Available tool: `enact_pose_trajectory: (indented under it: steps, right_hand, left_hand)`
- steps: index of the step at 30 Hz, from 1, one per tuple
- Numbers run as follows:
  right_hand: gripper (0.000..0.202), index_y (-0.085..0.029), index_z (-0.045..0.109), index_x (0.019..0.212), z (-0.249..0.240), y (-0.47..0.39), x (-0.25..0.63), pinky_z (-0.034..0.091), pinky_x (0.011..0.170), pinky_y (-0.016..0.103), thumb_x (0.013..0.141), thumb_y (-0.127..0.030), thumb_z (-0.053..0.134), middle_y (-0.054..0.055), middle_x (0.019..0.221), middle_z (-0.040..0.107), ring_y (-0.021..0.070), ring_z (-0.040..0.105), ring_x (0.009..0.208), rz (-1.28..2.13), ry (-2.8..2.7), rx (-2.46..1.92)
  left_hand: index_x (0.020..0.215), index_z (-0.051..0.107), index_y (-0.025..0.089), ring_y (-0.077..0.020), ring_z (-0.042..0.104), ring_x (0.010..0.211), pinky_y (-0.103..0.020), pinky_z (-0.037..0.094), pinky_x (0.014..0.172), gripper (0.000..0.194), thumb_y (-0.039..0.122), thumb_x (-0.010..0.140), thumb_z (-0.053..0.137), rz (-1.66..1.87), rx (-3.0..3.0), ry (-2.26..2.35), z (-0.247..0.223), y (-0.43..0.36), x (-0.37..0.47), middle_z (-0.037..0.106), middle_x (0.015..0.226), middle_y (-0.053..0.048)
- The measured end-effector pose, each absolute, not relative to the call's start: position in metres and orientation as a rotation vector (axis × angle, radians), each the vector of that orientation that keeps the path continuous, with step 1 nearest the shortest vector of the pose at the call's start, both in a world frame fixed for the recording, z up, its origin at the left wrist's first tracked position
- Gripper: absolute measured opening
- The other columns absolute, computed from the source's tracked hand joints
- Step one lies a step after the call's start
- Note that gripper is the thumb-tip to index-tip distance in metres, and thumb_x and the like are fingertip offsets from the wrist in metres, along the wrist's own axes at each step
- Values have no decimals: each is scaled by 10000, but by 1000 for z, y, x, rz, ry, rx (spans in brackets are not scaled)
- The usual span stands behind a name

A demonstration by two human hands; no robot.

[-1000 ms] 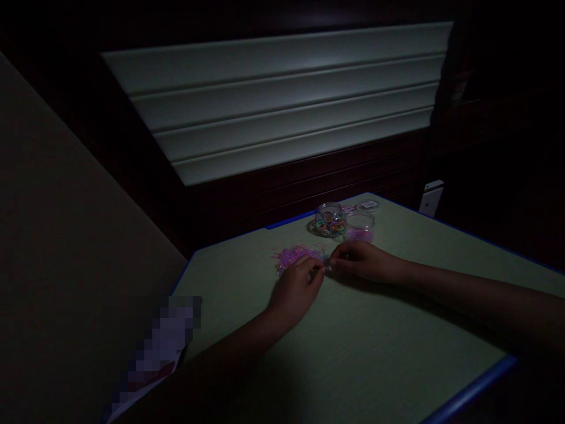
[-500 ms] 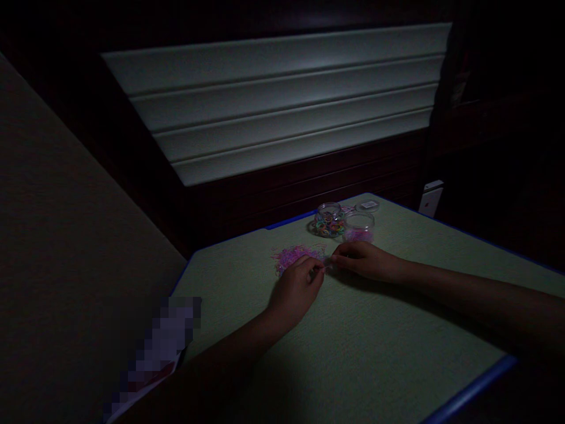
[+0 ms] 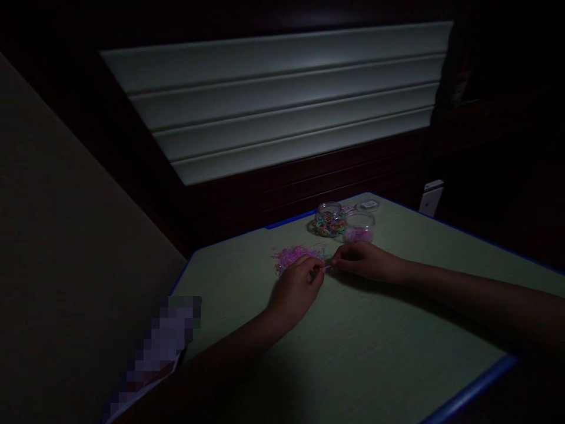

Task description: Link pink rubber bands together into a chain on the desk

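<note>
Both my hands meet over the green table (image 3: 379,330), just in front of a loose pile of small pink and purple bands (image 3: 293,254). My left hand (image 3: 298,288) pinches one end of a thin pink band (image 3: 327,268). The other end is between the thumb and fingertips of my right hand (image 3: 364,261), so the band spans the small gap. Behind my right hand stands an open clear jar (image 3: 359,227) with pink bands in it. Left of that jar is another clear jar (image 3: 329,221) holding multicoloured bands.
A clear lid (image 3: 368,205) with a label lies at the table's back corner. A blurred pale object (image 3: 163,341) is at the left edge. Beyond the table are a white box-like object (image 3: 431,198) and a slatted panel (image 3: 291,94). The scene is dim.
The thin band between my fingertips shows more plainly than before. My right hand has shifted very slightly to the right; my left hand stays in place.
</note>
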State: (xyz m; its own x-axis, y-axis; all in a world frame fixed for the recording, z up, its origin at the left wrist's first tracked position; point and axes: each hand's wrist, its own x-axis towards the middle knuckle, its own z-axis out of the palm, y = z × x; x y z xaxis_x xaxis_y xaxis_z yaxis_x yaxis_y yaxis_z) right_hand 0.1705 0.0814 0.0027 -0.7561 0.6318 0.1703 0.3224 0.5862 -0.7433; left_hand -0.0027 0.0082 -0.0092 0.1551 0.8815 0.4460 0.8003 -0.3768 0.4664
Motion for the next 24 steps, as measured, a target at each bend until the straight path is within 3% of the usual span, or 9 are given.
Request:
enact_pose_trajectory:
  steps: [16,24]
  right_hand:
    - [272,-117,608,806,4,80,170,359,553,222,762,-327,441,42,705,594,116,498,613,928,-2390,-781]
    - [284,-113,601,791,4,80,171,357,549,220,770,-342,433,44,701,591,111,492,605,929,-2384,-775]
  left_hand:
    - [914,543,196,-99,494,628,-212,376,557,181,233,750,476,996,2243,1709,-10,8,-2,561,781,-8]
    - [849,553,190,-102,489,658,-216,369,579,162,265,789,422,979,2269,1685,-7,7,-1,555,782,-7]
